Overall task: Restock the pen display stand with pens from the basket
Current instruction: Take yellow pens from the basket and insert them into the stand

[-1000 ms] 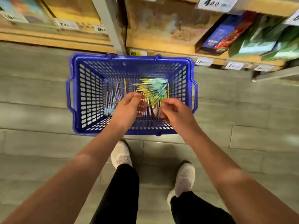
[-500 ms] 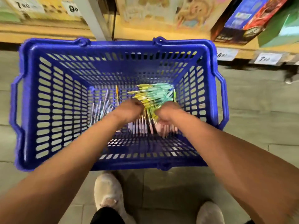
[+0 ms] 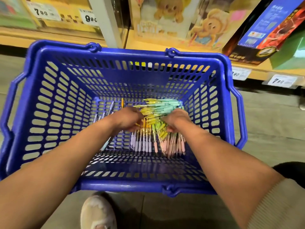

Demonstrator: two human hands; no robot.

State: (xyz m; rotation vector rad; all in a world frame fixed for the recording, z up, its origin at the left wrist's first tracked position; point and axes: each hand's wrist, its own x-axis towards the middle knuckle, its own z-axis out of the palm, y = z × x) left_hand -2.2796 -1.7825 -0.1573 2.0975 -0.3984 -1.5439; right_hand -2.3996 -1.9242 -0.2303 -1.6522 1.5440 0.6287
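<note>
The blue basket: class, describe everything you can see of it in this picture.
The basket is blue moulded plastic, rectangular and open-topped, with slotted walls and bottom and a thick solid rim. Its handles lie folded down outside the rim. It stands upright on the grey floor in front of a shelf. Pens in yellow, green, lilac and pink lie on its bottom. The left hand and right hand reach in, fingers curled on the pens.
</note>
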